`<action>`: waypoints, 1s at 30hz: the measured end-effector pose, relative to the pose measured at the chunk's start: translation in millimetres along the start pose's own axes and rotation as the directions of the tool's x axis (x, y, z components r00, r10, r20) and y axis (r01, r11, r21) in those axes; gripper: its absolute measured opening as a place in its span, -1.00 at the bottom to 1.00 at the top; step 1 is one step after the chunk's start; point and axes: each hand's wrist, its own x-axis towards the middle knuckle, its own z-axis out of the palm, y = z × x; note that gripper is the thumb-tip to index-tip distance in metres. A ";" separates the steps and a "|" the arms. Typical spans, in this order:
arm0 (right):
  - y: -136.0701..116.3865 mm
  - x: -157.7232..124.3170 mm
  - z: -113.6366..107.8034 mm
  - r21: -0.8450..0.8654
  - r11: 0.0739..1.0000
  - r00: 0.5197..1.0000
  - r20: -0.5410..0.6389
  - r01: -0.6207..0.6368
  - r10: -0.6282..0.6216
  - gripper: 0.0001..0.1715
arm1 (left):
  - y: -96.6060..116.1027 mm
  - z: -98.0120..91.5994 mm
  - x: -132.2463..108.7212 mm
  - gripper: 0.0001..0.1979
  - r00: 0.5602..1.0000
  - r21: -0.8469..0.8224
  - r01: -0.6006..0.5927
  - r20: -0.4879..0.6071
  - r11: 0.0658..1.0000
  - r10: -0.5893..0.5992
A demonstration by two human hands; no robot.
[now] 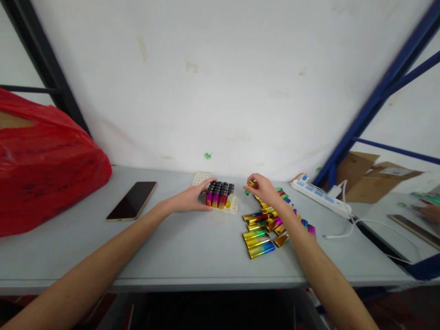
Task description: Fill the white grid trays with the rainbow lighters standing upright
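A white tray (234, 207) on the grey table (192, 247) holds several upright rainbow-coloured lighters (219, 195) with black tops. My left hand (193, 198) rests against the tray's left side, fingers curled round the near lighters. My right hand (261, 187) hovers just right of the tray, pinching a small gold lighter (251, 184) between its fingertips. Below and beside that hand lies a loose pile of metallic gold and rainbow lighters (263, 227) flat on the table.
A black phone (132, 200) lies to the left, next to a big red plastic bag (44, 160). A white power strip (319, 195) with cable sits at the right by blue shelf struts (374, 98). Cardboard (371, 176) and another person's hand (431, 211) show at far right.
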 end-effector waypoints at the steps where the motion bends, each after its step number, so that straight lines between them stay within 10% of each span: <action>1: 0.4 -0.4 0.2 0.059 0.998 0.999 -0.020 -0.029 0.030 -0.72 | 0.2 0.0 -0.1 0.09 1.000 0.000 0.001 -0.003 1.000 -0.001; 21: -13.5 1.3 16.9 0.479 0.829 0.956 0.101 -0.289 0.275 -0.49 | 0.4 0.5 -0.6 0.09 1.000 -0.015 -0.012 -0.008 1.000 0.012; 30: -37.7 -2.0 13.5 0.272 0.939 0.976 0.100 -0.212 0.191 -0.34 | -2.6 0.5 -0.6 0.10 1.000 -0.003 0.008 -0.003 1.000 -0.008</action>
